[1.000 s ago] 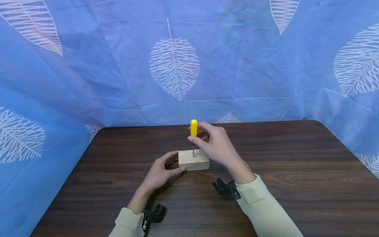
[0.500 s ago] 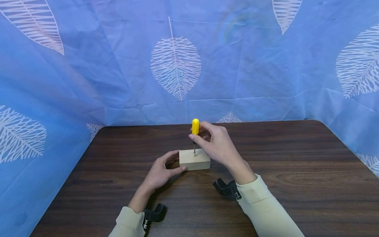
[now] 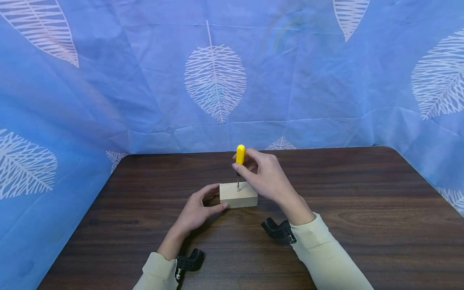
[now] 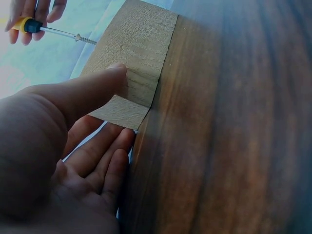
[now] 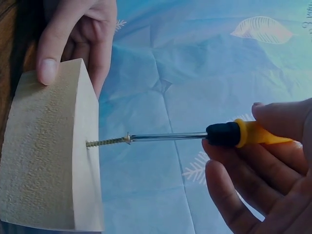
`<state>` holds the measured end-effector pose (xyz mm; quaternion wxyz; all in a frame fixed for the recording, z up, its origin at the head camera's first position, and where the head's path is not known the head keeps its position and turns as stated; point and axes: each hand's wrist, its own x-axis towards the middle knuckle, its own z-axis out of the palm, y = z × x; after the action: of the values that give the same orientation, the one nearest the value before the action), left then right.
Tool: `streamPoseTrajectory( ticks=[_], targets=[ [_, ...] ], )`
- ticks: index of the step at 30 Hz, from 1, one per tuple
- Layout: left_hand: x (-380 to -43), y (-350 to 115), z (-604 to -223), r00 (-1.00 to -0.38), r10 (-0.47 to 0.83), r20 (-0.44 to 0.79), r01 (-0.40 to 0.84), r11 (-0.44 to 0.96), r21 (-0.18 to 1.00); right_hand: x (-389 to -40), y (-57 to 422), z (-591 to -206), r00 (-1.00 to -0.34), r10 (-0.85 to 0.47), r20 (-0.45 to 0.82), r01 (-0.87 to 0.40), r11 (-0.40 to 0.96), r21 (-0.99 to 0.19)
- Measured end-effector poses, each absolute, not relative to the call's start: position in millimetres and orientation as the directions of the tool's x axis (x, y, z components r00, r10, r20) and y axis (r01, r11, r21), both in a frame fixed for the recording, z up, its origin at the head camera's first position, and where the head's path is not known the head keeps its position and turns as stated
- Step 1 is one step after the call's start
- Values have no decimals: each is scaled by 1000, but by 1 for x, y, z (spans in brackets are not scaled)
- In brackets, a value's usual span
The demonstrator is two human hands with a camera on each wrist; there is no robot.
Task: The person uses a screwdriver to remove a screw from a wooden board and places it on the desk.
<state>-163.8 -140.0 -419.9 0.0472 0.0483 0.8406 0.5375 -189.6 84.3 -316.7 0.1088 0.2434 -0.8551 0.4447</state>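
Observation:
A pale wooden block (image 3: 238, 197) lies on the dark table, its left end gripped by my left hand (image 3: 195, 211). In the left wrist view the thumb (image 4: 95, 92) presses the block's near side while the fingers reach round the other. A threaded screw (image 5: 108, 142) stands in the block's top face, most of its shank exposed. My right hand (image 3: 266, 175) pinches the yellow handle of a screwdriver (image 3: 240, 155) between thumb and fingers. In the right wrist view the screwdriver's shaft (image 5: 168, 137) meets the screw's head, nearly in line with it.
Dark wood-grain table (image 3: 344, 241) spreads around both hands. Behind it and along the left side hangs a blue cloth (image 3: 152, 80) with white leaf prints. Each wrist carries a black camera mount (image 3: 190, 259) just above the table.
The screwdriver's handle has shifted slightly right and leans a little more that way. The left hand keeps its hold on the block; the whole view has drifted slightly.

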Motion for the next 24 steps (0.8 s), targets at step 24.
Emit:
streamPoseTrajectory(
  ticks=[24],
  targets=[
    [-165,-139,-421,-992,124,-39,18,429,903,-189,86,-316,-898,-285,337,-438,494,-751]
  ],
)
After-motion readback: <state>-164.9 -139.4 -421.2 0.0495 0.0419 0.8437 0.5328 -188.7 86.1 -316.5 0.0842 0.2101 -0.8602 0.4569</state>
